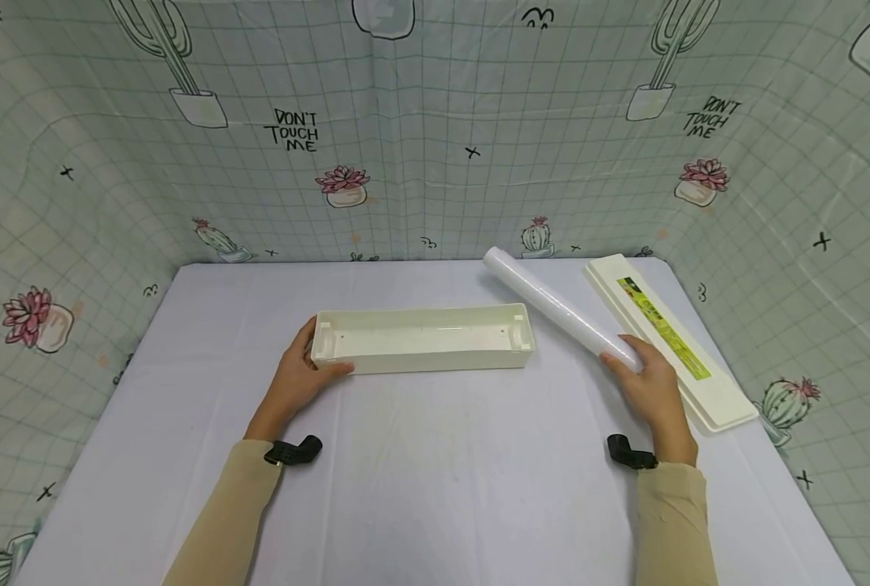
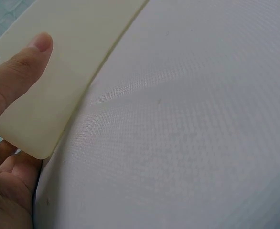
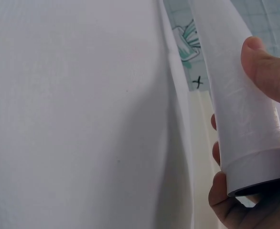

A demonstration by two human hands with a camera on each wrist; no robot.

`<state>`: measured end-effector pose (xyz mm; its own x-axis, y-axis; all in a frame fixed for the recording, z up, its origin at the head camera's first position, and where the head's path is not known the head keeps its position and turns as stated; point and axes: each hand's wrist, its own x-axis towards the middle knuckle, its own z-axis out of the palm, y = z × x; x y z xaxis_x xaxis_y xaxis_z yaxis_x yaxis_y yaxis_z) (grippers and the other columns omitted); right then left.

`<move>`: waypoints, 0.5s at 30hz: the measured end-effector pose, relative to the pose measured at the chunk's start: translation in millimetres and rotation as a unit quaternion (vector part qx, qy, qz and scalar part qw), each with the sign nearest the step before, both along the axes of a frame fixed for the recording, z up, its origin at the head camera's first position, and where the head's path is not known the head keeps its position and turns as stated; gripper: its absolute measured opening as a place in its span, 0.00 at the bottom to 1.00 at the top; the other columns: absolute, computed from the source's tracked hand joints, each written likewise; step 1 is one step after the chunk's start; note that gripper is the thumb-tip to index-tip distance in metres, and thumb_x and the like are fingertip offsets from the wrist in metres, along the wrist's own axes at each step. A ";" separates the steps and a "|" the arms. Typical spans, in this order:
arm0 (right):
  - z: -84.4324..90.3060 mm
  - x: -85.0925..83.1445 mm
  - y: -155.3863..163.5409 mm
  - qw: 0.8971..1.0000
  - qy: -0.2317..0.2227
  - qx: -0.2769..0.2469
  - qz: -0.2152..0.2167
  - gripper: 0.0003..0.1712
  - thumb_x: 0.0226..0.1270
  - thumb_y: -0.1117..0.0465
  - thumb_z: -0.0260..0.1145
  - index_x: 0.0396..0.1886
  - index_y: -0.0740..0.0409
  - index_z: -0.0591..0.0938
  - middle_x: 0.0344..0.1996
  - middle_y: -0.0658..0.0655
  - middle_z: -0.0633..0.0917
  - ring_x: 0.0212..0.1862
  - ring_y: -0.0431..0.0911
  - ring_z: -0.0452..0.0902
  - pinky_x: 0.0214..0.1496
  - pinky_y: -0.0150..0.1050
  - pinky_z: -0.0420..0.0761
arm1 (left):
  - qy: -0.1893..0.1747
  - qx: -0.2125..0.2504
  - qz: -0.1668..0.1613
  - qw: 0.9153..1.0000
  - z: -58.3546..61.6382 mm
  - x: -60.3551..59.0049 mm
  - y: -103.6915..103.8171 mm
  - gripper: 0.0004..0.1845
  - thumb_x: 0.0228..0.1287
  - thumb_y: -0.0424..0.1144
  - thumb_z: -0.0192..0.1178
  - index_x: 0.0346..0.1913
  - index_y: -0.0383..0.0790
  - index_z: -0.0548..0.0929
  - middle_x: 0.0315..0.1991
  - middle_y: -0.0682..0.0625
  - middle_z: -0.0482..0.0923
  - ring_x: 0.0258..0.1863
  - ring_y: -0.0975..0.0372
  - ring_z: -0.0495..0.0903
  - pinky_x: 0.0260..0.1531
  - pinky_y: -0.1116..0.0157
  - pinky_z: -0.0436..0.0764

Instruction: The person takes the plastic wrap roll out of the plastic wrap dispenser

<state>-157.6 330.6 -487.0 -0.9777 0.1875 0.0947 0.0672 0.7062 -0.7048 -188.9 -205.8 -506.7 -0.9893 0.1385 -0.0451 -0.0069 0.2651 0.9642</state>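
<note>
A long cream plastic box (image 1: 435,360), its top uncovered and its inside bare, sits near the middle of the table. My left hand (image 1: 299,382) grips its left end, thumb (image 2: 27,59) along the front wall and fingers behind the end. In my right hand (image 1: 650,382) is a roll of clear plastic wrap (image 1: 552,305), held by its near end and slanting away to the back left. The right wrist view shows the thumb on one side of the roll (image 3: 245,95), fingertips curled round the other, and the hollow core end near the palm.
Right of the roll lies a long cream lid (image 1: 713,407) with a yellow-green label (image 1: 665,325), close to the table's right edge. A white cloth covers the table (image 1: 435,488). Patterned fabric (image 1: 435,122) stands behind and on both sides.
</note>
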 end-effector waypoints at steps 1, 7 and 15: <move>-0.3 -0.4 -0.6 1.000 0.003 0.002 0.002 0.36 0.74 0.48 0.68 0.70 0.67 0.74 0.69 0.74 0.73 0.69 0.71 0.68 0.68 0.66 0.67 | 0.000 -0.002 0.000 1.000 -0.5 -0.2 -0.1 0.60 0.60 0.41 0.77 0.85 0.50 0.44 0.80 0.44 0.58 0.72 0.49 0.70 0.52 0.81 0.74; -3.4 -1.9 -2.5 1.000 0.027 0.013 0.008 0.33 0.73 0.51 0.70 0.67 0.68 0.76 0.65 0.77 0.75 0.66 0.71 0.70 0.67 0.66 0.68 | 0.004 -0.013 0.001 1.000 -3.4 -1.5 -0.7 0.61 0.59 0.44 0.78 0.85 0.50 0.45 0.80 0.45 0.58 0.72 0.49 0.70 0.54 0.80 0.74; -7.6 -2.5 -2.5 0.999 0.030 0.021 0.007 0.32 0.73 0.52 0.69 0.67 0.70 0.76 0.65 0.77 0.76 0.66 0.72 0.70 0.66 0.67 0.68 | 0.006 -0.010 0.003 1.000 -4.0 -1.4 -1.8 0.61 0.58 0.44 0.79 0.85 0.50 0.45 0.79 0.45 0.60 0.71 0.50 0.71 0.53 0.79 0.75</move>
<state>-160.0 328.1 -494.7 -0.9727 0.1676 0.1604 0.0151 0.7360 -0.6768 -190.3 -207.6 -510.7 -0.9906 0.1321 -0.0356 0.0036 0.2851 0.9585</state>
